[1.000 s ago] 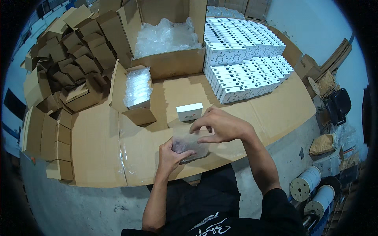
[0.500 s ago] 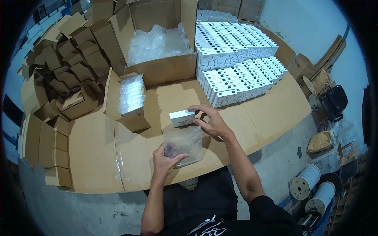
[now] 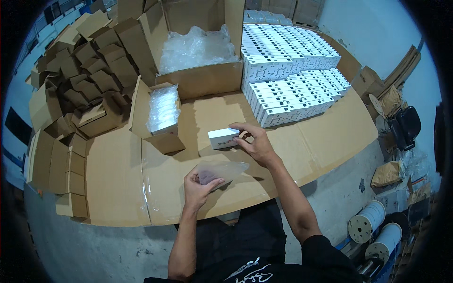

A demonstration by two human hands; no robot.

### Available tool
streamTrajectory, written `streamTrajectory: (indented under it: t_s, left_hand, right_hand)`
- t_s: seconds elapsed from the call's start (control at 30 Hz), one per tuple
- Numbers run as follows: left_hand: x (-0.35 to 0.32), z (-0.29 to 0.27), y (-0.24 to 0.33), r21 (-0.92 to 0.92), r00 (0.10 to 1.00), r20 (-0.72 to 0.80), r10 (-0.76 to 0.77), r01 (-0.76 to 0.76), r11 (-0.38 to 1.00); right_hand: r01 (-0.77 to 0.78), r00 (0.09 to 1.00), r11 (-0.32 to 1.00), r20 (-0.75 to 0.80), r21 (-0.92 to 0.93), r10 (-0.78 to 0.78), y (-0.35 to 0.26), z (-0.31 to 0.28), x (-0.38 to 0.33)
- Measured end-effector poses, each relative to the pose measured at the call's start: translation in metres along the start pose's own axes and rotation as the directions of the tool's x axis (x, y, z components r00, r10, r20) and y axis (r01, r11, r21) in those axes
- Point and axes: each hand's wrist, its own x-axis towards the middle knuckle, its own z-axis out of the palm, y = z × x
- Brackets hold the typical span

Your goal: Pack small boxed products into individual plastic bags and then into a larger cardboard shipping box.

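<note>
Between the thumb and fingers of my right hand [image 3: 253, 142] is the right end of a small white box [image 3: 221, 139], held over the cardboard-covered table. Nearer to me, my left hand [image 3: 198, 186] grips a clear plastic bag [image 3: 222, 170] by its left side. The bag is tilted, its free end pointing to the right, below and apart from the box. Beyond my hands, to the left, an open brown carton [image 3: 166, 143] holds a row of plastic-wrapped pieces [image 3: 163, 109].
Stacked rows of white boxes [image 3: 297, 94] fill the table's back right. A large open carton [image 3: 203, 80] with clear plastic bags [image 3: 198, 49] stands at the back. Many open brown cartons [image 3: 101, 85] pile up on the left. Cable spools [image 3: 366, 221] sit on the floor at right.
The bag has come away from the white box and tipped flatter toward the right. My right hand still holds the box at nearly the same place. The whole view has shifted slightly.
</note>
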Motion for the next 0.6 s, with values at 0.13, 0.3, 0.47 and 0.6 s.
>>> streamTrajectory:
  t_s: [0.13, 0.3, 0.47, 0.6]
  left_hand:
    - [0.003, -0.001, -0.001, 0.001, 1.000, 0.030, -0.005, 0.005, 1.000]
    - [0.003, -0.002, 0.000, 0.055, 1.000, -0.006, -0.013, 0.014, 0.998]
    - [0.005, -0.003, -0.006, 0.004, 1.000, -0.010, -0.022, 0.022, 1.000]
    - [0.007, -0.003, -0.006, 0.021, 1.000, 0.010, 0.009, -0.009, 1.000]
  right_hand:
    - [0.054, 0.998, 0.999, -0.046, 0.004, -0.054, 0.003, 0.003, -0.003]
    - [0.176, 0.960, 0.965, -0.184, -0.193, -0.212, -0.010, -0.002, -0.003]
    - [0.280, 0.947, 0.951, -0.121, -0.131, -0.296, -0.056, -0.013, -0.016]
    - [0.524, 0.851, 0.762, 0.197, -0.381, -0.487, -0.083, 0.016, -0.023]
